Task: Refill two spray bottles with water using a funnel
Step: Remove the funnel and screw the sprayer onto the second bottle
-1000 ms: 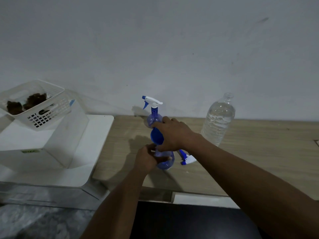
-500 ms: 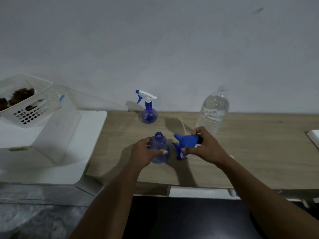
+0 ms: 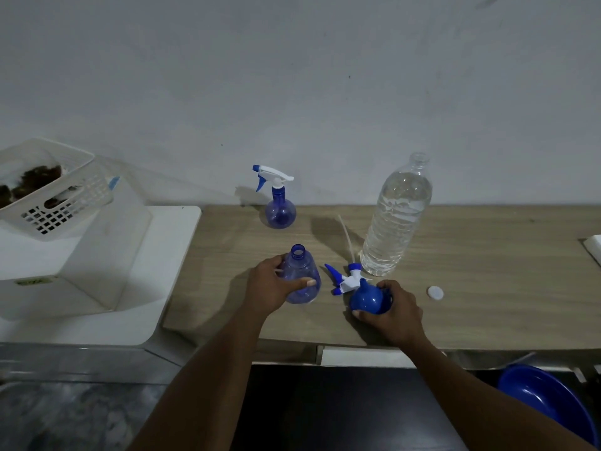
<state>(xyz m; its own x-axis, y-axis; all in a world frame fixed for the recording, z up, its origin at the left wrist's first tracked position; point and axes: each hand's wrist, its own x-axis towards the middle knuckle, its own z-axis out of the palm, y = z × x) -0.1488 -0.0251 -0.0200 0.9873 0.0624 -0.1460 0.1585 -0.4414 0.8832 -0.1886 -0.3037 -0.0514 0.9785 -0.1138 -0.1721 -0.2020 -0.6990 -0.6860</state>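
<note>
Left hand (image 3: 271, 292) wraps the open spray bottle (image 3: 300, 278), centre frame, upright on the table (image 3: 487, 271), neck uncapped. Its sprayer head (image 3: 344, 281) lies just right of it. Right hand (image 3: 395, 309) grips the blue funnel (image 3: 369, 297) low at the table. Water bottle (image 3: 395, 219) stands open, its cap (image 3: 435, 292) lying at right. Second spray bottle (image 3: 279, 203) at back remains capped. Can't tell if the open bottle holds water; looks like both refills are left.

Translucent blue plastic spray bottle (image 3: 300, 281), glossy blue funnel (image 3: 369, 299), matt wood-grain tabletop (image 3: 487, 271).
</note>
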